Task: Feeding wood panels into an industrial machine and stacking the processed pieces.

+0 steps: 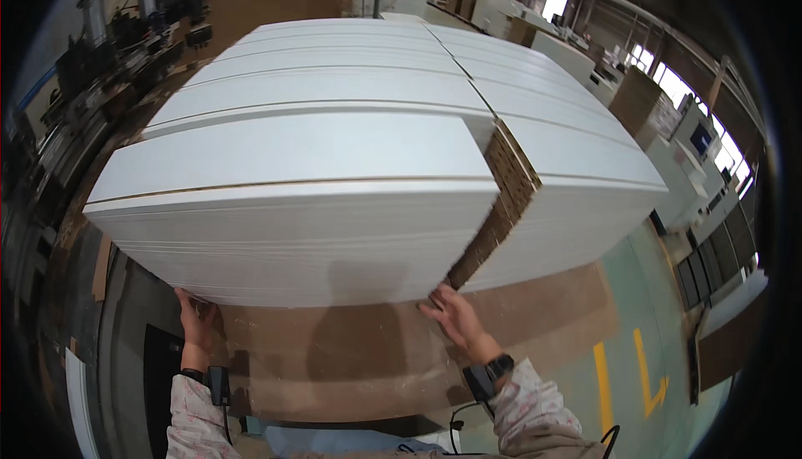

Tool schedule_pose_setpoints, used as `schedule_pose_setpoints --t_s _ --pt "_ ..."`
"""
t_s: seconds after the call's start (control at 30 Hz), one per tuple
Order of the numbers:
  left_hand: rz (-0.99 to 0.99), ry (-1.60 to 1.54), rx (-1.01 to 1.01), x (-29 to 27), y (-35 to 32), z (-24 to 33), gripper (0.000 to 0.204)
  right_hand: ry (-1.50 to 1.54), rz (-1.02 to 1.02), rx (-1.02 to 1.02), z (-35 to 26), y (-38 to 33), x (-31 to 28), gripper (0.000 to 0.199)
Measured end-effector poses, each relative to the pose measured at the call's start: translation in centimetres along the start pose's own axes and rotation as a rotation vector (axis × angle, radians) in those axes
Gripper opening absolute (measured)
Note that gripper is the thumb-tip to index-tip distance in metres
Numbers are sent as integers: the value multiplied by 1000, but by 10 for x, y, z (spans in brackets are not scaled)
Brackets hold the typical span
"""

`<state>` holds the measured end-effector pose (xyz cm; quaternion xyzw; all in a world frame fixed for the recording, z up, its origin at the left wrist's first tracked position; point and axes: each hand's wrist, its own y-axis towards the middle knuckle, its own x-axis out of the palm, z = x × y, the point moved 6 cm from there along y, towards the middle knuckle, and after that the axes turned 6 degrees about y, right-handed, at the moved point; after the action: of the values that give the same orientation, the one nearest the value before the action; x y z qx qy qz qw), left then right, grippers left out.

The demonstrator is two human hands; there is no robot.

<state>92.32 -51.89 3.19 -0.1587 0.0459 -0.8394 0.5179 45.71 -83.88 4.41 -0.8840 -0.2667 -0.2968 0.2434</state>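
touching the white panel stack (pixel 284 238) low down are the left hand (pixel 197 324) and right hand (pixel 458 319). whether fingers grasp it, i cannot tell.

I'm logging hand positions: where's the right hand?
In the head view, right of centre, the right hand is at the lower right corner of the near white board stack.
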Motion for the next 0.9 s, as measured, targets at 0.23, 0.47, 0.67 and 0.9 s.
schedule_pose_setpoints --t_s 0.23,0.47,0.67,0.9 --pt "348 -158 -38 13 -26 -35 37 -337 -102 97 -33 1 -13 50" --pt "-583 202 -385 273 -220 -95 37 -241 616 -565 -238 -87 -295 40" --pt "-638 227 -473 437 -231 -136 62 -415 875 -876 -337 -76 -434 57" --pt "-536 193 -366 466 -210 -155 62 59 532 -1008 -322 4 -400 66"
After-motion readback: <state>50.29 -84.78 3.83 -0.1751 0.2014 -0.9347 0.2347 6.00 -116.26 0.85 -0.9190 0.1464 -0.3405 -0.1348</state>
